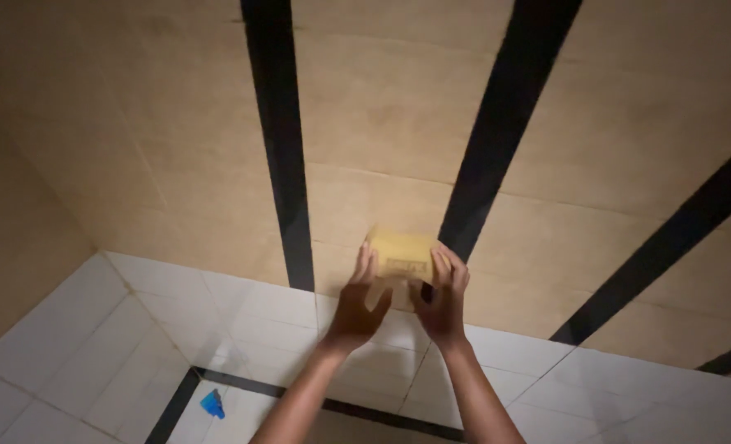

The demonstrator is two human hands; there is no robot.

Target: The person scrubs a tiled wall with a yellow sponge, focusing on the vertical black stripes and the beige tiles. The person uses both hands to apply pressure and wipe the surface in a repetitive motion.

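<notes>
A small yellow rectangular block, like a sponge or soap bar [401, 252], is pressed against the beige tiled wall [365, 107]. My left hand [356, 306] grips its lower left side with the fingers spread upward. On the lower right side my right hand [442, 300] holds it, fingers curled over the edge. Both forearms reach up from the bottom of the view. The block sits just above the line where the wall meets the floor.
Black vertical stripes [279, 140] run down the wall on both sides of the block. White floor tiles [242, 329] with a black border line [176, 403] lie below. A small blue object [212, 403] rests on the floor at lower left.
</notes>
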